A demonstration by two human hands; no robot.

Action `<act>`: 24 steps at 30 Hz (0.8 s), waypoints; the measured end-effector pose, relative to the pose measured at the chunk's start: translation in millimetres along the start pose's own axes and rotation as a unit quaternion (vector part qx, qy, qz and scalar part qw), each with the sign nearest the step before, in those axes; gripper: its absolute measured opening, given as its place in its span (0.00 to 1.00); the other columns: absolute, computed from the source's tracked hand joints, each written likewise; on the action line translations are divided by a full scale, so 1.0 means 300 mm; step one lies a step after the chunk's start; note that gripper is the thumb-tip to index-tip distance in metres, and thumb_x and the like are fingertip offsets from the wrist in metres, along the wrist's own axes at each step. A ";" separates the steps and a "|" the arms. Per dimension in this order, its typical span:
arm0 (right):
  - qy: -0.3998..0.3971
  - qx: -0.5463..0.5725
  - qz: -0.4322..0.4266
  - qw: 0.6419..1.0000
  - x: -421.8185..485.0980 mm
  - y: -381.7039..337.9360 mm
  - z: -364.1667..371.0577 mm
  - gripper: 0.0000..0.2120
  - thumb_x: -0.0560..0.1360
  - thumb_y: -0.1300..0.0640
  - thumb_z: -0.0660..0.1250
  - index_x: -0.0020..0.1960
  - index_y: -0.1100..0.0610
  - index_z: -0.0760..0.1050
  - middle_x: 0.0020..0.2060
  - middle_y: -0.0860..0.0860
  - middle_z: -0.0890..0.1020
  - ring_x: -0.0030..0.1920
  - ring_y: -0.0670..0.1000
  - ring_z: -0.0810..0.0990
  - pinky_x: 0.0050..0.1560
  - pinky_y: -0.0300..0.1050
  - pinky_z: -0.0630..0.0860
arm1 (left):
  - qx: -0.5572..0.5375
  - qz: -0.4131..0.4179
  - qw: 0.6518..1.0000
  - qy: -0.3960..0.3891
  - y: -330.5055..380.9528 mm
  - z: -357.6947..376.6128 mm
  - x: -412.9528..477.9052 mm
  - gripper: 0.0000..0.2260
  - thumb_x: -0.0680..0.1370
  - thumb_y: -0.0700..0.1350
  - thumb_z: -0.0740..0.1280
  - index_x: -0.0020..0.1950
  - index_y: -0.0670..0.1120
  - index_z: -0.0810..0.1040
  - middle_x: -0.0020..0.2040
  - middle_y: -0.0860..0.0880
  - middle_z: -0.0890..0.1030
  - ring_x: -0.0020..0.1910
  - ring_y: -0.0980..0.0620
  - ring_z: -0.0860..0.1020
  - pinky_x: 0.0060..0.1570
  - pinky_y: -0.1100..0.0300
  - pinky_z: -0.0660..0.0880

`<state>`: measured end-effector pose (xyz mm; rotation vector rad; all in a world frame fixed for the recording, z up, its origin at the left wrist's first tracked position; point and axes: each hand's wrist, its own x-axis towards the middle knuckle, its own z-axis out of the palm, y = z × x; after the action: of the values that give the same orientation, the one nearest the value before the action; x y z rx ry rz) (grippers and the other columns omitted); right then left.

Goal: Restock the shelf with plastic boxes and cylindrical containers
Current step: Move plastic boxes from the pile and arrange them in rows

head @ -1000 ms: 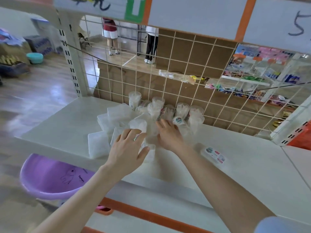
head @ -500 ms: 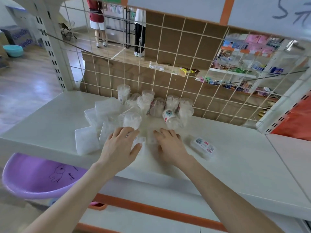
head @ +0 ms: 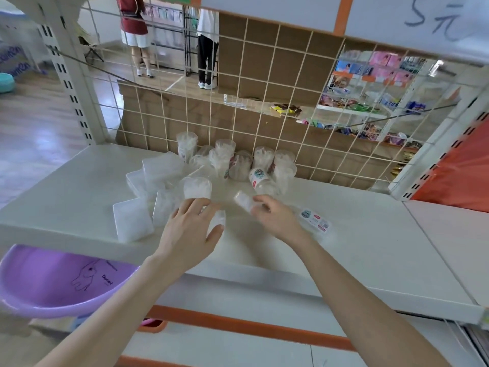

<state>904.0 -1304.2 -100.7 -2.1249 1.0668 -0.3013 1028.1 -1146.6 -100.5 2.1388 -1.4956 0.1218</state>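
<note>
On the white shelf lies a heap of clear plastic boxes at the left and several clear cylindrical containers standing against the wire grid. My left hand grips a small clear box between thumb and fingers. My right hand pinches a small clear cylindrical container, lifted and tilted. One labelled cylinder lies on its side just behind my right hand. A flat labelled box lies to the right of my right hand.
A wire grid closes the back of the shelf. A purple basin sits below the shelf at left. An upright shelf post stands at the left. Two people stand beyond the grid. The shelf's right half is bare.
Both hands have drawn back from the pile. My right hand has lifted a small cylinder off the shelf, and my left hand has closed round a small box. The view has shifted slightly right.
</note>
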 end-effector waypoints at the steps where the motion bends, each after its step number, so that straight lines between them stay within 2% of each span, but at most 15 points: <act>1: 0.009 0.120 0.048 0.992 -0.003 -0.018 -0.012 0.13 0.77 0.50 0.59 0.59 0.51 0.73 0.51 0.52 0.77 0.49 0.51 0.76 0.49 0.43 0.72 | -0.004 0.005 1.000 0.004 0.006 -0.005 0.005 0.16 0.74 0.45 0.68 0.61 0.44 0.76 0.59 0.47 0.76 0.60 0.44 0.72 0.53 0.52 0.70; 3: -0.015 0.322 0.139 0.936 -0.013 -0.052 -0.038 0.13 0.79 0.47 0.56 0.53 0.54 0.74 0.43 0.55 0.79 0.37 0.51 0.77 0.37 0.42 0.71 | -0.016 0.018 1.000 0.014 0.012 -0.011 0.011 0.16 0.73 0.44 0.69 0.60 0.42 0.76 0.58 0.46 0.77 0.59 0.43 0.72 0.52 0.51 0.71; 5: -0.067 0.425 0.170 0.886 -0.027 -0.067 -0.058 0.18 0.79 0.44 0.52 0.51 0.55 0.75 0.39 0.56 0.81 0.31 0.52 0.79 0.32 0.41 0.70 | -0.029 0.030 0.999 0.023 0.021 -0.018 0.021 0.18 0.72 0.43 0.70 0.61 0.41 0.75 0.58 0.45 0.76 0.59 0.41 0.72 0.50 0.50 0.72; 9: -0.154 0.443 0.149 0.870 -0.056 -0.073 -0.070 0.25 0.80 0.42 0.46 0.50 0.57 0.76 0.37 0.57 0.84 0.29 0.52 0.80 0.30 0.40 0.70 | -0.051 0.050 0.997 0.017 0.039 -0.026 0.045 0.25 0.72 0.46 0.71 0.67 0.41 0.71 0.63 0.45 0.74 0.63 0.41 0.69 0.55 0.49 0.70; 14: -0.165 0.449 0.138 0.867 -0.077 -0.064 -0.074 0.26 0.80 0.41 0.45 0.50 0.56 0.76 0.40 0.58 0.84 0.32 0.53 0.81 0.31 0.40 0.71 | -0.119 0.010 0.993 0.006 0.060 -0.013 0.066 0.32 0.71 0.50 0.71 0.71 0.46 0.64 0.68 0.49 0.68 0.67 0.47 0.63 0.59 0.58 0.63; 16: -0.159 0.454 0.138 0.866 -0.083 -0.055 -0.071 0.25 0.80 0.41 0.47 0.52 0.56 0.76 0.42 0.59 0.83 0.33 0.53 0.81 0.34 0.43 0.71 | -0.129 -0.003 0.992 -0.007 0.062 -0.012 0.074 0.34 0.70 0.52 0.71 0.72 0.47 0.63 0.69 0.50 0.67 0.67 0.49 0.63 0.60 0.58 0.63; 18: -0.147 0.489 0.136 0.849 -0.095 -0.051 -0.062 0.22 0.80 0.42 0.51 0.54 0.56 0.75 0.45 0.58 0.81 0.33 0.52 0.81 0.38 0.45 0.73 | -0.146 -0.033 0.989 -0.021 0.070 -0.009 0.077 0.35 0.69 0.55 0.71 0.72 0.48 0.62 0.69 0.51 0.67 0.67 0.48 0.65 0.60 0.53 0.66; 20: -0.139 0.536 0.126 0.823 -0.109 -0.047 -0.050 0.18 0.79 0.46 0.54 0.60 0.57 0.73 0.47 0.57 0.80 0.36 0.53 0.81 0.42 0.48 0.76 | -0.173 -0.062 0.983 -0.028 0.084 -0.002 0.080 0.33 0.69 0.56 0.71 0.71 0.49 0.64 0.68 0.51 0.69 0.66 0.47 0.67 0.59 0.52 0.68; 21: -0.136 0.558 0.114 0.811 -0.116 -0.046 -0.043 0.18 0.79 0.50 0.56 0.63 0.58 0.70 0.49 0.57 0.79 0.38 0.54 0.81 0.44 0.51 0.76 | -0.181 -0.069 0.980 -0.032 0.091 0.004 0.082 0.32 0.70 0.56 0.70 0.71 0.49 0.65 0.67 0.50 0.70 0.65 0.47 0.69 0.57 0.54 0.67; 24: -0.119 0.603 0.073 0.786 -0.146 -0.034 -0.027 0.23 0.75 0.59 0.60 0.69 0.58 0.62 0.51 0.58 0.77 0.44 0.58 0.78 0.47 0.56 0.75 | -0.185 -0.081 0.977 -0.064 0.124 0.023 0.085 0.28 0.71 0.60 0.67 0.67 0.48 0.69 0.62 0.50 0.75 0.61 0.51 0.73 0.50 0.61 0.64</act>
<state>878.7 -1270.7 -83.2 -0.8721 0.5760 -0.4592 1002.9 -1180.8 -83.8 1.9796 -1.2864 -0.3318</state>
